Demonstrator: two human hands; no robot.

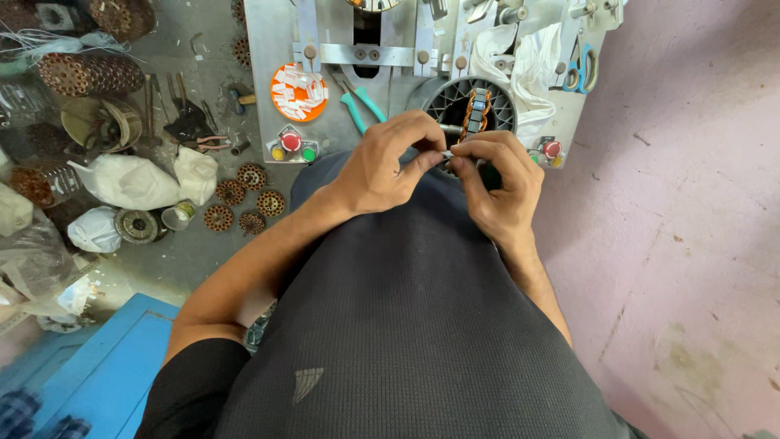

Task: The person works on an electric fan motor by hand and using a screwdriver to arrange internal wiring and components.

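My left hand (382, 162) and my right hand (500, 183) meet in front of my chest, fingertips pinched together on a small pale strip (446, 154) between them. Just beyond the fingers sits a round stator core (457, 102) with dark slots and copper-coloured winding, mounted on a grey metal machine (276, 49). Most of the strip is hidden by my fingers. My dark shirt fills the lower middle of the view.
An orange dish of white strips (298, 91), teal-handled pliers (357, 106), push buttons (291, 145) and white cloth (520, 57) rest on the machine. Left, the floor holds toothed rotor discs (244, 199), white bags (130, 180), tools and a blue box (106, 366). Pink wall at right.
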